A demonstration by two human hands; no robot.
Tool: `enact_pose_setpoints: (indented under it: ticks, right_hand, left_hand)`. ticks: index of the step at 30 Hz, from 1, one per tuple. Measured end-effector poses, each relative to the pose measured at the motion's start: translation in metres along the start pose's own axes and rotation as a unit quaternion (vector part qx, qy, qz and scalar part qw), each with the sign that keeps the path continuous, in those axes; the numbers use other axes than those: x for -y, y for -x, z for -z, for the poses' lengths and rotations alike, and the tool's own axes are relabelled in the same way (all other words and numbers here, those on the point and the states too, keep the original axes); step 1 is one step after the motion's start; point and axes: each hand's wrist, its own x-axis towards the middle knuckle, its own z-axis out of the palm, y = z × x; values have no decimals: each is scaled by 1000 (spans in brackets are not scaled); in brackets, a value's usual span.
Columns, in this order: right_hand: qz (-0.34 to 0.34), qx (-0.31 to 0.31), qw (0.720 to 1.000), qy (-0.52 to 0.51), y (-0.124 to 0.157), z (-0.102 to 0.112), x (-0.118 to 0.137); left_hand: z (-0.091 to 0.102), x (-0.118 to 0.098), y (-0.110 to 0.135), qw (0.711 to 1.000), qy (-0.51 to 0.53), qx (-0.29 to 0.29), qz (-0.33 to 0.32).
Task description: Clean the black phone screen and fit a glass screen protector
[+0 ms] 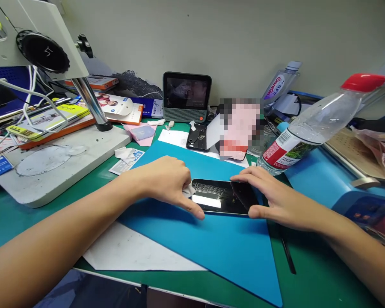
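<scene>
A smartphone (220, 199) with a dark, glossy screen lies face up on a blue mat (231, 248). Bright reflections and streaks show on the glass. My right hand (272, 199) grips the phone's right end, thumb at the near edge and fingers at the far edge. At the phone's left end, my left hand (168, 184) has its fingers curled round a crumpled white tissue (188, 191). The left thumb stretches along the phone's near left corner; I cannot tell whether it presses on it.
A microscope stand (93, 102) rises at left, beside boxes (125, 107). A small display (187, 96) stands at the back. The red-capped bottle (311, 128) tilts behind my right hand. A thin black tool (288, 252) lies right of the mat.
</scene>
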Motion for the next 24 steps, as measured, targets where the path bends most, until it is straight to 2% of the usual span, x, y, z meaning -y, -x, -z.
enact_pose_setpoints:
  ticks: [4, 8, 12, 17, 20, 24]
  right_hand:
    - [-18, 1, 1000, 13, -8, 2, 12]
    - [15, 18, 999, 38, -27, -4, 54]
    - [40, 23, 997, 57, -48, -16, 88]
    - [40, -17, 998, 52, -60, -31, 90]
    - [55, -43, 996, 60, -61, -38, 86]
    - [66, -47, 993, 90, -61, -41, 85]
  left_hand:
    - [6, 5, 6, 999, -5, -44, -19]
    - [10, 8, 12, 994, -1, -104, -39]
    - [8, 6, 11, 996, 4, -79, -46]
    - [6, 7, 7, 998, 28, -35, -34]
    - [5, 11, 7, 998, 43, -34, -41]
    - [4, 13, 6, 996, 59, -44, -41]
